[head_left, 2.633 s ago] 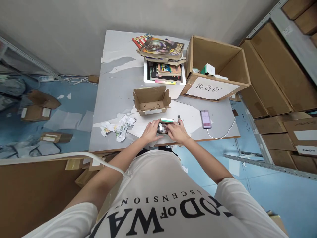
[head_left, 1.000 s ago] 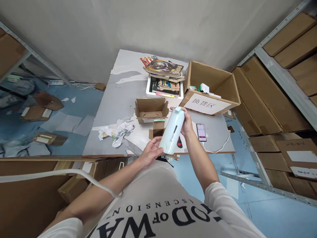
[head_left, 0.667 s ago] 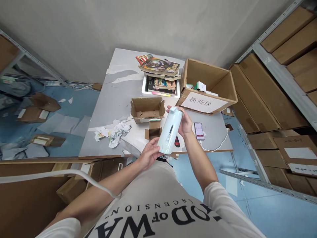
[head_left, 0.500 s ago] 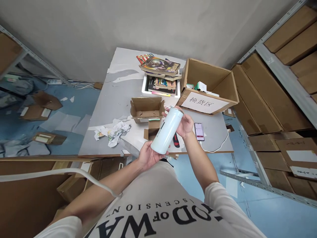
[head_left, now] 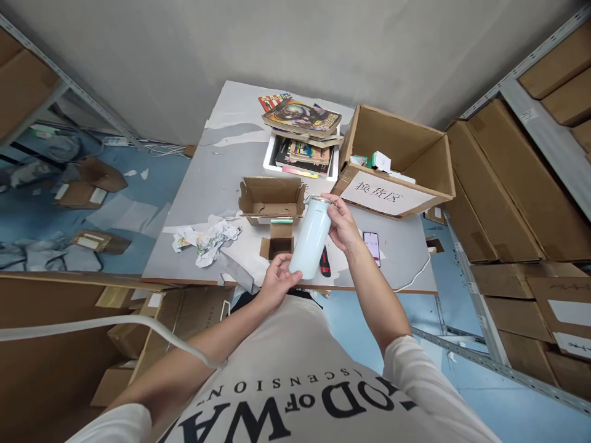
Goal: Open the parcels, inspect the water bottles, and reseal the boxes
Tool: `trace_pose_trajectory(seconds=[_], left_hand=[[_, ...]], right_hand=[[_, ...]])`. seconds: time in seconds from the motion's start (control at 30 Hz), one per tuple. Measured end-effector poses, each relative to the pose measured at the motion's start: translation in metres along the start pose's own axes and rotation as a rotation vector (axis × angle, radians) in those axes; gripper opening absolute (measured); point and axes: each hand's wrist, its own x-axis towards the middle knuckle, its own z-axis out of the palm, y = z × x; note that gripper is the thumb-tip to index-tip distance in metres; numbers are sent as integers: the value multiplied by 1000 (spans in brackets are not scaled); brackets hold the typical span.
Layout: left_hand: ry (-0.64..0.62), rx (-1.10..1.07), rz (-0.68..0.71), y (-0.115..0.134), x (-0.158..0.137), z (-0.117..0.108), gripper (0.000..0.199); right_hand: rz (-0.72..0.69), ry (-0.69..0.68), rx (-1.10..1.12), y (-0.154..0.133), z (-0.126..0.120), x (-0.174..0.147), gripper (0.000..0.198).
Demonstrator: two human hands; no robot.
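A pale blue bottle (head_left: pixel 311 239) with a metal-rimmed top is held tilted over the table's front edge. My left hand (head_left: pixel 279 280) grips its base, thumb and fingers around the lower end. At the upper end my right hand (head_left: pixel 342 225) is closed on the rim and side. Just left of the bottle stands a small open carton (head_left: pixel 279 246), and behind that a larger open cardboard box (head_left: pixel 271 200). A black and red tool (head_left: pixel 325 263) lies partly hidden behind the bottle.
Crumpled paper (head_left: pixel 207 240) lies on the table's left side. Books (head_left: pixel 302 118) fill and top a white bin (head_left: pixel 268 161). A large labelled carton (head_left: pixel 392 194) holds small boxes at the right. A phone (head_left: pixel 371 246) with a cable lies near the right edge; shelving with boxes (head_left: pixel 521 178) stands beyond.
The bottle has been turned about its length, so its dark lettering no longer faces me, and it is more upright. My right hand has shifted up around its top.
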Motion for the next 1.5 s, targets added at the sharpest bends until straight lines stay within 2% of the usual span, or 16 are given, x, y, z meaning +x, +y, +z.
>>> trace_pose_trajectory(seconds=[0.17, 0.27, 0.37, 0.5, 0.6, 0.7, 0.87, 1.03, 1.13, 1.33, 1.5], left_hand=[[26, -37, 41, -5, 1, 3, 55], [18, -95, 28, -8, 1, 3, 49], [6, -143, -36, -10, 1, 3, 45], [-60, -213, -198, -10, 2, 4, 56], [-64, -225, -240, -10, 5, 3, 60], [-63, -178, -179, -9, 9, 1, 65], [-103, 40, 80, -5, 15, -5, 78], [-30, 175, 179, 3, 18, -13, 62], [-53, 134, 131, 12, 17, -22, 58], [-161, -118, -36, 28, 9, -41, 56], [-239, -253, -179, 31, 5, -58, 58]], right_hand=[[4, -59, -103, -1, -7, 2, 61], [-58, -90, -171, -2, -13, 7, 65], [-78, -118, -202, -2, -16, 13, 68], [-16, -187, -139, 2, -14, 17, 67], [-8, -162, -81, 7, -10, 19, 64], [-25, -86, -51, 10, -6, 21, 61], [-91, 15, -24, 6, 1, 23, 54], [-104, 88, -69, 4, 12, 20, 50], [-106, 105, -79, 2, 18, 17, 55], [-76, 21, 58, -2, 29, 12, 67], [-67, -117, 177, 6, 41, 8, 55]])
